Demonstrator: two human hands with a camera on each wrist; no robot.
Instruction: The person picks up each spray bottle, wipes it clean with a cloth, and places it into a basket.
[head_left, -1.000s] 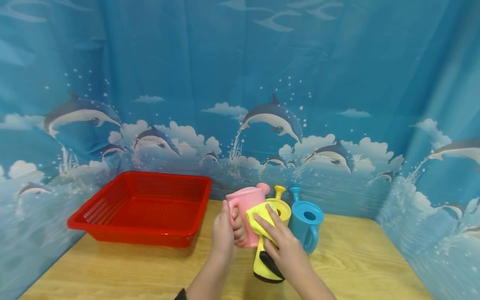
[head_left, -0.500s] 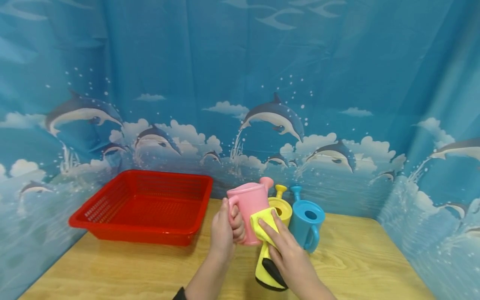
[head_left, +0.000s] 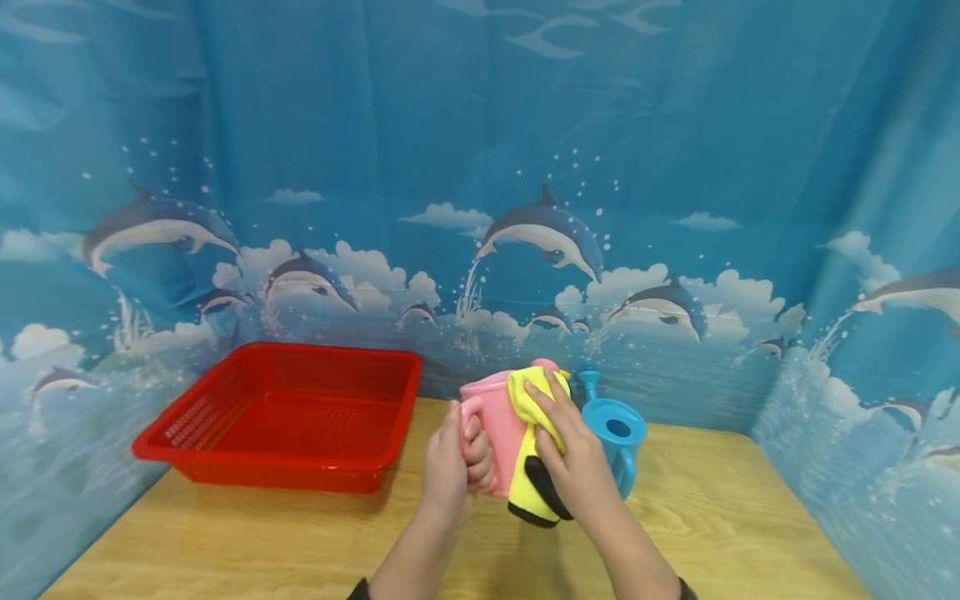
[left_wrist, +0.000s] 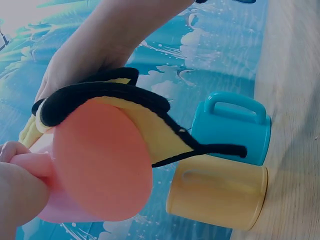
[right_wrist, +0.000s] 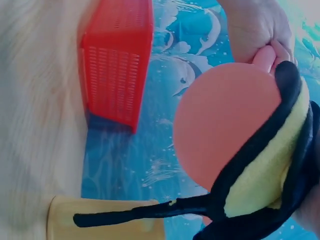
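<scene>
My left hand (head_left: 452, 461) grips the handle of a pink watering can (head_left: 501, 425), held up off the table. With my right hand (head_left: 577, 458) I press a yellow cloth with black edging (head_left: 528, 492) against the can's right side, near its spout. The round pink base (left_wrist: 102, 160) faces the left wrist view, the cloth draped along its edge. In the right wrist view, the cloth (right_wrist: 265, 175) hangs beside the base (right_wrist: 220, 125). A yellow watering can (left_wrist: 217, 192) stands behind, mostly hidden from the head view, and a blue watering can (head_left: 615, 433) stands right of it.
A red perforated basket (head_left: 277, 475) sits at the left rear of the wooden table (head_left: 720, 517). A blue curtain (head_left: 465, 125) printed with dolphins hangs behind the table and along its sides.
The cloth and my right hand have moved up the pink can toward its spout. The can is turned slightly, its spout now partly behind the cloth. My left hand keeps its grip.
</scene>
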